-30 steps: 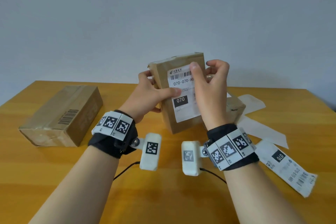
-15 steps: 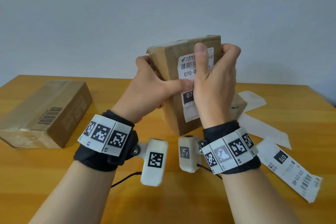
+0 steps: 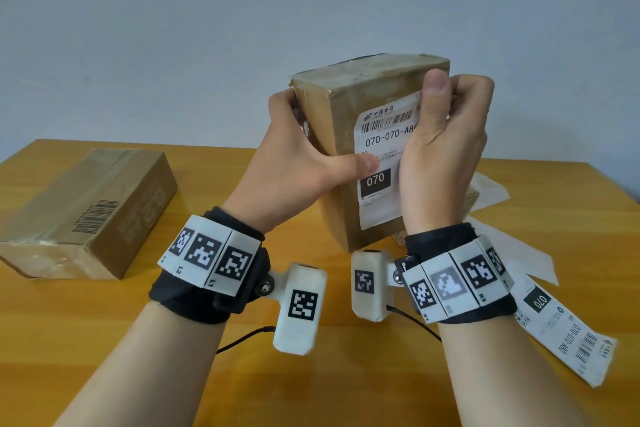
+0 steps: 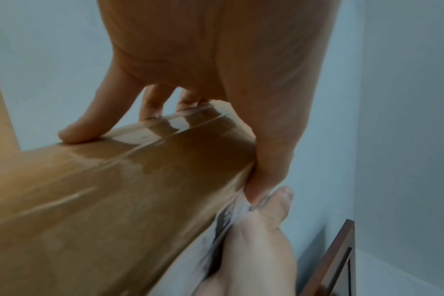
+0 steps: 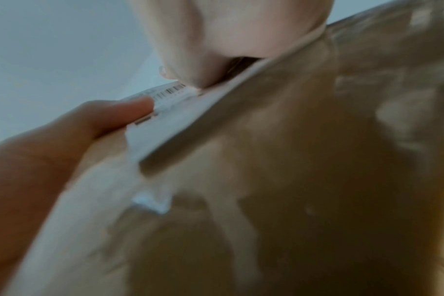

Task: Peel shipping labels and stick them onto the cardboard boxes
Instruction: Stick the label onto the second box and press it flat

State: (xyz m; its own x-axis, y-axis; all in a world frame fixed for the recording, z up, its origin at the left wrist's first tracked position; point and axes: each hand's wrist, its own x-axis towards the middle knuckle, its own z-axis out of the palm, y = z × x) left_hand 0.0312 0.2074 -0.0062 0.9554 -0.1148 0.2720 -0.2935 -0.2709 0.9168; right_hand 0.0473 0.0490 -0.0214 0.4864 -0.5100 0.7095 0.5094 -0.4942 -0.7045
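A brown taped cardboard box is held upright above the table. A white shipping label marked 070 lies on its front face. My left hand grips the box's left side, fingers behind and thumb across the label's left edge. My right hand grips the right edge, its thumb pressing the label's upper right and its fingers curled behind. In the left wrist view my left fingers rest on the box. The right wrist view shows both thumbs on the label.
A second cardboard box lies flat at the table's left. Another printed label lies at the right front. White backing sheets are scattered behind it. A third box sits partly hidden behind my right hand.
Both hands have lifted the box higher and nearer to me. My right thumb has slid up the label towards its top right corner.
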